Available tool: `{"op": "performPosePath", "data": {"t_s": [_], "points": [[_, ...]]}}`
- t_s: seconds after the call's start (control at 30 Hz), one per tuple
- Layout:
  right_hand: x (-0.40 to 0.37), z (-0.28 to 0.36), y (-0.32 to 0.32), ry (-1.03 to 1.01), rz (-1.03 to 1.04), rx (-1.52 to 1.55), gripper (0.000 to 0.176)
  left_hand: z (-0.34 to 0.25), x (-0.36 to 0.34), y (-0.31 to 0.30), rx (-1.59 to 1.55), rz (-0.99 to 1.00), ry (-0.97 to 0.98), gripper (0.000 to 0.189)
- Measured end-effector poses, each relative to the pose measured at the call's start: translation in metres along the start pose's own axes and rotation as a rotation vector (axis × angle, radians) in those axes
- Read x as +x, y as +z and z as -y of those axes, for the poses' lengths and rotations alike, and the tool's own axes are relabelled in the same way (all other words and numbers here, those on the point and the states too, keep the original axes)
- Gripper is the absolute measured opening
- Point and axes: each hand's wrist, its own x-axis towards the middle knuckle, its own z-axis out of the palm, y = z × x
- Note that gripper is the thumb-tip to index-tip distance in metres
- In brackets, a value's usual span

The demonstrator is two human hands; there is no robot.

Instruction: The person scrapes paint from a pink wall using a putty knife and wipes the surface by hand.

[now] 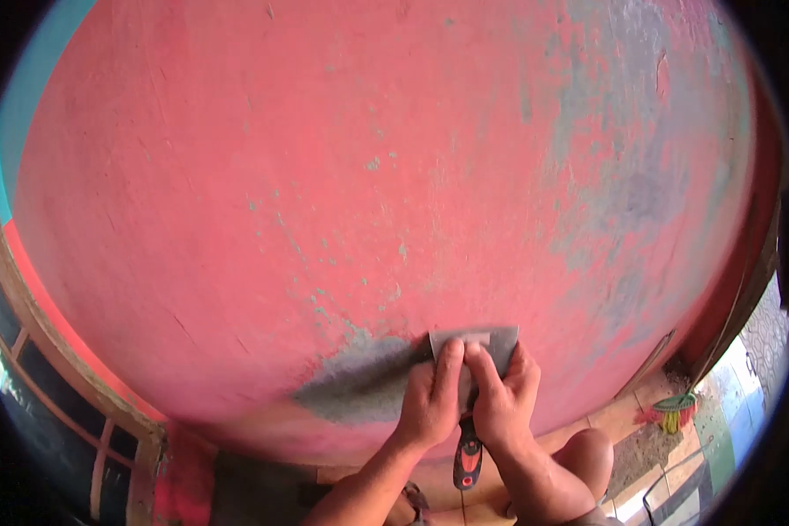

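Note:
My left hand (431, 399) and my right hand (506, 396) both grip a wide scraper (501, 340), thumbs pressed side by side on its metal blade. Its black and red handle hangs down between my wrists. The blade's straight top edge lies at the surface of a red-painted wall (324, 210). Just left of the blade is a grey bare patch (359, 381) where the red paint is gone. Small green flecks show through the paint above that patch. My fingers behind the blade are partly hidden.
A broom head (672, 410) with green, red and yellow bristles lies on the tiled floor at right, near loose debris (644, 451). A framed window (57, 386) borders the wall at left. Worn grey-green paint (622, 219) covers the wall's right side. My knee (590, 456) is close below.

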Motion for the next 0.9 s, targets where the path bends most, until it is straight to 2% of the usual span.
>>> {"op": "performPosePath", "data": {"t_s": [0.03,0.17,0.3,0.4,0.47,0.53,0.63,0.67,0.73,0.8,0.9], "points": [[-0.004,-0.002,0.000,0.005,-0.012,0.016,0.011,-0.001,0.001,-0.003,-0.028,0.034,-0.032,0.049],[-0.008,-0.014,0.000,-0.029,-0.049,0.095,0.011,0.013,-0.004,0.003,0.008,-0.003,0.089,0.049],[0.002,0.000,0.008,-0.002,-0.017,0.092,0.012,-0.007,0.003,-0.003,0.018,-0.002,0.048,0.050],[-0.007,-0.009,0.002,-0.010,-0.047,0.068,0.012,0.004,0.000,-0.005,0.046,0.024,0.025,0.051],[-0.007,-0.011,0.003,-0.023,-0.064,0.087,0.012,0.012,-0.002,0.004,0.066,-0.049,0.122,0.050],[-0.005,-0.011,0.005,-0.007,-0.063,0.118,0.013,0.008,0.002,0.001,0.051,-0.012,0.176,0.049],[-0.001,-0.001,0.008,-0.021,-0.041,0.062,0.015,-0.003,0.005,-0.010,0.011,0.036,-0.011,0.047],[-0.002,0.001,0.008,-0.030,-0.043,0.038,0.015,0.001,0.002,-0.008,0.013,0.037,-0.012,0.047],[-0.011,-0.013,0.005,-0.081,-0.085,0.044,0.015,0.012,-0.003,-0.006,0.023,0.042,0.018,0.046],[-0.015,-0.026,0.001,-0.079,-0.113,0.066,0.015,0.026,-0.003,0.003,0.077,-0.050,0.199,0.045],[-0.005,-0.008,0.006,-0.081,-0.068,0.046,0.012,0.007,-0.001,-0.001,0.031,-0.018,0.060,0.047]]}}
